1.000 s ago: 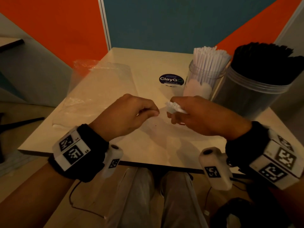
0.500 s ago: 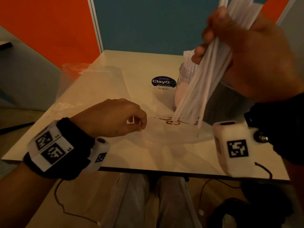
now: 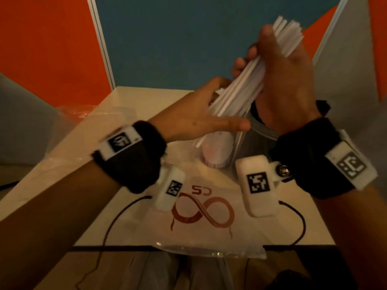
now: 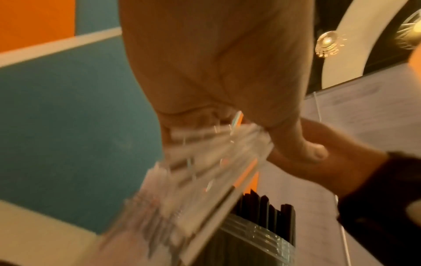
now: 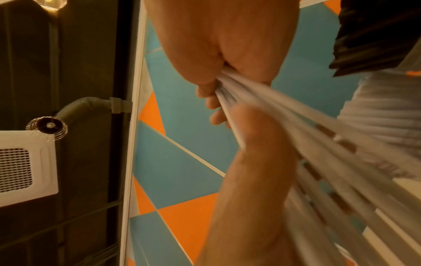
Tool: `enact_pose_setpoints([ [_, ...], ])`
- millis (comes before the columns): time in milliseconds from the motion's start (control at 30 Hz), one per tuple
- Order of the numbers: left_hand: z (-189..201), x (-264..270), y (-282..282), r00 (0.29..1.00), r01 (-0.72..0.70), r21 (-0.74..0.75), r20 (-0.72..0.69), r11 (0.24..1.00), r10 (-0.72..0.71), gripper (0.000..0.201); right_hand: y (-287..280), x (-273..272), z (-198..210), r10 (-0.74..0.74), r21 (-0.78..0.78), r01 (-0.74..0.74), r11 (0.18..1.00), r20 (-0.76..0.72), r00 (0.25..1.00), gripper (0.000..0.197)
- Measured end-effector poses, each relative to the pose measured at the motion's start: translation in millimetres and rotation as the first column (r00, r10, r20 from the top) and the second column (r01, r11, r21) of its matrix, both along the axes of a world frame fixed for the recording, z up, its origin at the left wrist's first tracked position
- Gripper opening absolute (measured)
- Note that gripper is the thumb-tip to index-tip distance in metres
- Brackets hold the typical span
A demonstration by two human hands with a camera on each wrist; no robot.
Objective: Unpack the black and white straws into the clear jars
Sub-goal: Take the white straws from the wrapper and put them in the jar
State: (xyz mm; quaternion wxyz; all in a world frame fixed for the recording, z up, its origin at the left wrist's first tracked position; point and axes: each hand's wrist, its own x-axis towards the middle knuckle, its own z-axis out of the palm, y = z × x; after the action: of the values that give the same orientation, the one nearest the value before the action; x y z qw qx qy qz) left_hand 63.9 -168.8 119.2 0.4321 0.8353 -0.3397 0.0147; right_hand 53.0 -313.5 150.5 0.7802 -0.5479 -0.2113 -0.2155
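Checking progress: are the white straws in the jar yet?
Not fully: the right hand grips the white straws tilted, lower ends fanning beside the left hand.

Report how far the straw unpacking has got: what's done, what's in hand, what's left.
Done, it seems: black straws stand in their clear jar, and the printed plastic bag lies flat on the table.
In hand: the right hand grips a bundle of white straws; the left hand steadies them over the other jar.
Left: lowering this bundle in.

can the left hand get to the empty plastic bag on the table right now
Probably yes. The left hand is open, only steadying the white straws the right hand grips, and the plastic bag lies uncovered just below it.
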Motion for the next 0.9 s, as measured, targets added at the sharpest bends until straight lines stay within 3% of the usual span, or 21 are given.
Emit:
enact_pose_setpoints([
  [67,-1,14,-19,0.999,0.051,-0.141,-0.006,0.989,-0.052,0.064,2,5,4,0.000,0.013,0.000,1.000,-0.009,1.000,0.013],
  [167,2,23,-36,0.998,0.032,-0.261,-0.042,0.965,-0.045,0.015,1,12,11,-0.033,-0.022,0.033,0.999,-0.007,0.999,0.016],
  [267,3,31,-41,1.000,0.003,-0.237,-0.021,0.971,-0.008,0.011,-2,19,17,-0.097,-0.058,0.097,0.994,0.006,0.995,0.018],
  [467,-17,56,-17,0.951,-0.201,0.025,0.243,0.979,0.189,0.083,-12,45,25,-0.245,-0.096,0.247,0.964,0.037,0.969,0.022],
  [533,-23,65,-10,0.954,-0.241,0.097,0.205,0.966,0.218,0.102,-13,55,26,-0.288,-0.108,0.289,0.951,0.022,0.957,0.022],
  [600,-28,75,-7,0.972,-0.231,0.125,0.083,0.965,0.221,0.115,-14,63,28,-0.317,-0.111,0.315,0.943,0.000,0.948,0.023],
  [667,-34,83,-6,0.977,-0.209,0.118,-0.025,0.971,0.214,0.112,-15,70,31,-0.346,-0.108,0.342,0.933,-0.016,0.938,0.023],
  [800,-41,92,-5,0.978,-0.172,0.134,-0.095,0.976,0.185,0.076,-17,79,35,-0.402,-0.140,0.398,0.906,0.000,0.915,0.023],
  [900,-39,92,-6,0.979,-0.146,0.150,-0.118,0.978,0.164,0.085,-12,83,31,-0.425,-0.187,0.418,0.889,0.003,0.905,0.023],
])
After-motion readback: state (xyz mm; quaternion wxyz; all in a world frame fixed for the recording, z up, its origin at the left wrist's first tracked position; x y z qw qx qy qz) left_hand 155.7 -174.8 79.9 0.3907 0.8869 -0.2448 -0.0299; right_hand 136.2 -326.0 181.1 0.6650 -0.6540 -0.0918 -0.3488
